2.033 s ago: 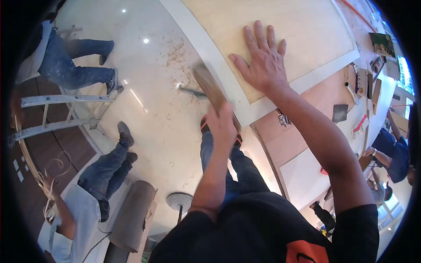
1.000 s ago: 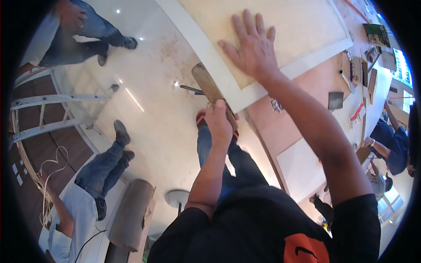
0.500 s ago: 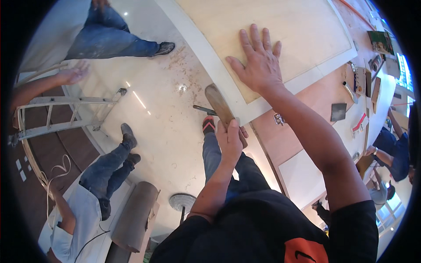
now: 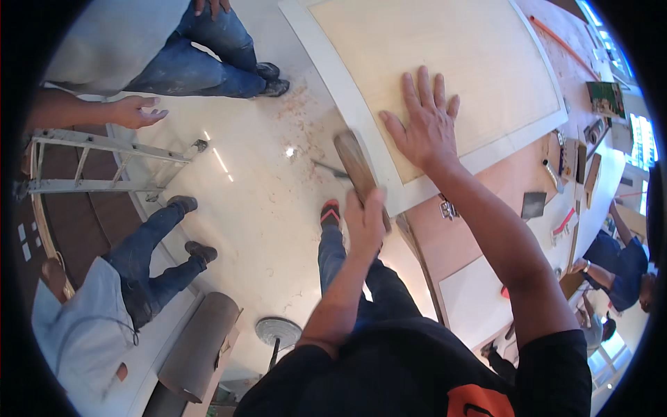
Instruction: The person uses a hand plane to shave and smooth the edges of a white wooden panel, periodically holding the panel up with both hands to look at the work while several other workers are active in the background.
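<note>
My right hand (image 4: 427,128) lies flat, fingers spread, on a cream panel (image 4: 451,62) with a white border. Closed round the near end of a long brown wooden block (image 4: 356,161) with a rounded far end is my left hand (image 4: 365,221). That block runs along the panel's left edge, close against its white border; I cannot tell if it touches. A dark bar (image 4: 329,169) shows beside the block. The block's underside is hidden, and motion blurs the left hand slightly.
The panel rests on a workbench (image 4: 445,240) with a metal clasp-like part (image 4: 448,207), a dark square plate (image 4: 533,205) and a metal tube (image 4: 553,176). An aluminium ladder (image 4: 104,184), a brown roll (image 4: 198,347) and two people are on the left; others stand far right.
The left hand and wooden block have shifted slightly right along with the panel's place in view. The person at the upper left has stepped right, and the one at lower left has changed stance.
</note>
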### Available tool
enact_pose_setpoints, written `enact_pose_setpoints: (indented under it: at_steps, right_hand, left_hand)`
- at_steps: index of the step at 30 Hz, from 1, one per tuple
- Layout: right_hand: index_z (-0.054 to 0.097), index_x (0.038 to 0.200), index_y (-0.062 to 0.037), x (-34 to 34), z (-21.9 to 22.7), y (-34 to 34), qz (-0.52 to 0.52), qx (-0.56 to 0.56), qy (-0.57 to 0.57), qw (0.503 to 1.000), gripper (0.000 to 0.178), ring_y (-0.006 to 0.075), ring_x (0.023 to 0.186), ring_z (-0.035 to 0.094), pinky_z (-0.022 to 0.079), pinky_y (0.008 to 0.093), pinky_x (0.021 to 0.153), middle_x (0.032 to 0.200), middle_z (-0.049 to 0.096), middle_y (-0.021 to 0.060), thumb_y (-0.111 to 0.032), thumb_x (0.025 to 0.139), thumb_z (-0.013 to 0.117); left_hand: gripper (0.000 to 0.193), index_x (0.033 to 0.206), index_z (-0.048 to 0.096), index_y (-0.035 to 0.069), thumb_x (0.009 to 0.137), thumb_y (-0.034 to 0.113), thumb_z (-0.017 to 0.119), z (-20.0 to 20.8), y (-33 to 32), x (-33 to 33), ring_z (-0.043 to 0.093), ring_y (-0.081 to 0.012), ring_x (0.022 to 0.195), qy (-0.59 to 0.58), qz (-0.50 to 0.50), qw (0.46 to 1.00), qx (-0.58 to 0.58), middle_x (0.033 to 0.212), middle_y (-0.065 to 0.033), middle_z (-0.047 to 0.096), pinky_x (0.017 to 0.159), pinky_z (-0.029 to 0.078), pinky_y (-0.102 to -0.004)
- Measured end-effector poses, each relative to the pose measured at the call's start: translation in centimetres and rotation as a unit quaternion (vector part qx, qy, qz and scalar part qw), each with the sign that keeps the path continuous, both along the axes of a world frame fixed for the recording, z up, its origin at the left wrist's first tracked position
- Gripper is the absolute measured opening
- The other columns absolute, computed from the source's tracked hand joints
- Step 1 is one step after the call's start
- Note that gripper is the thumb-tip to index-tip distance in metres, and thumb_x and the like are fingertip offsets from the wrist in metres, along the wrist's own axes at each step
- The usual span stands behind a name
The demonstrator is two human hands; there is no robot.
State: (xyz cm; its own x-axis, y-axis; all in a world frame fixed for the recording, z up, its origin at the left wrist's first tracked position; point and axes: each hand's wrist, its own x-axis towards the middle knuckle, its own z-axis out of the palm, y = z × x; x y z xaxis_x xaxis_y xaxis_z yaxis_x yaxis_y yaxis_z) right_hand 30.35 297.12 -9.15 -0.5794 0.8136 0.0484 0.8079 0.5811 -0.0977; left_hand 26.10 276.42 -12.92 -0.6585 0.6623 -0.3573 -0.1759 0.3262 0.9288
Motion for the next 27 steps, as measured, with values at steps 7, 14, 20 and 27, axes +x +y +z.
enact_pose_setpoints:
  at_steps: [7,14,20,27]
  right_hand:
    - [0.038,0.161,-0.0052,-0.5,0.3,0.3,0.015,0.012,0.005,1.0,0.084,0.0506,0.157,0.019,0.017,0.0763,0.118,0.171,0.025,0.0233,-0.059,0.099,0.057]
    - [0.038,0.162,-0.0077,-8.3,-0.8,9.4,0.02,0.005,0.006,1.0,0.087,0.0504,0.157,0.018,0.015,0.0752,0.12,0.171,0.026,0.0223,-0.064,0.098,0.055]
    - [0.034,0.165,-0.0131,-11.2,0.4,9.2,0.028,0.001,-0.024,0.999,0.088,0.0513,0.157,0.015,0.011,0.0742,0.121,0.172,0.022,0.0208,-0.067,0.098,0.051]
    - [0.031,0.166,-0.0129,-12.3,0.7,7.2,0.045,-0.036,-0.033,0.998,0.088,0.0524,0.157,0.012,0.011,0.0754,0.121,0.173,0.017,0.0216,-0.064,0.098,0.055]
  left_hand:
    - [0.031,0.113,0.057,0.005,0.104,0.034,0.062,-0.5,-0.3,-1.8,0.063,-0.0132,0.067,-0.222,0.042,0.973,0.05,0.083,-0.0043,0.064,0.061,0.053,-0.0304]
    - [0.037,0.118,0.059,0.0,0.104,0.034,0.064,0.0,6.9,-4.5,0.058,-0.0096,0.087,-0.236,0.098,0.955,0.15,0.091,-0.0017,0.063,0.079,0.05,-0.0295]
    - [0.042,0.107,0.061,-0.001,0.105,0.04,0.061,-0.8,18.3,-19.1,0.053,-0.0094,0.075,-0.126,0.146,0.975,0.108,0.086,-0.0002,0.057,0.066,0.044,-0.029]
    - [0.047,0.075,0.056,0.011,0.103,0.048,0.06,-1.7,25.7,-31.7,0.044,-0.0071,0.053,-0.135,0.122,0.97,0.159,0.068,0.0041,0.049,0.049,0.038,-0.0308]
